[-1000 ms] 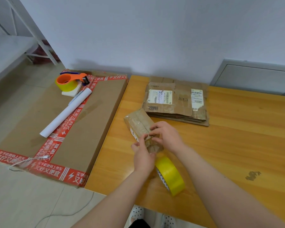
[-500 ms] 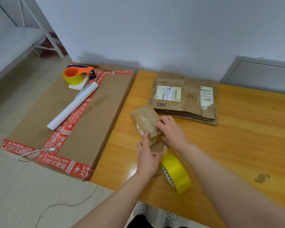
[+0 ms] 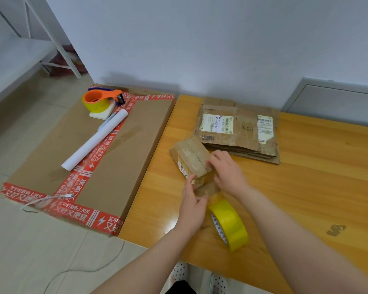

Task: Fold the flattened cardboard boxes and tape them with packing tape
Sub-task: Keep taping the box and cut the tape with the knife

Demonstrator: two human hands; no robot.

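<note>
Right hand (image 3: 227, 172) grips the small cardboard box (image 3: 191, 155), left hand (image 3: 192, 206) pinches the tape strip (image 3: 208, 188); uneven pull could wrinkle it or topple the upright tape roll (image 3: 229, 223).

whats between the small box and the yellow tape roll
In the head view, a pulled strip of tape joins box and roll, left hand at its edge.

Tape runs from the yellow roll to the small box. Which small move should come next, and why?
Probably smooth the tape strip down onto the small box with the right hand: the strip spans between box end and yellow roll, where the left hand seems to pinch it.
</note>
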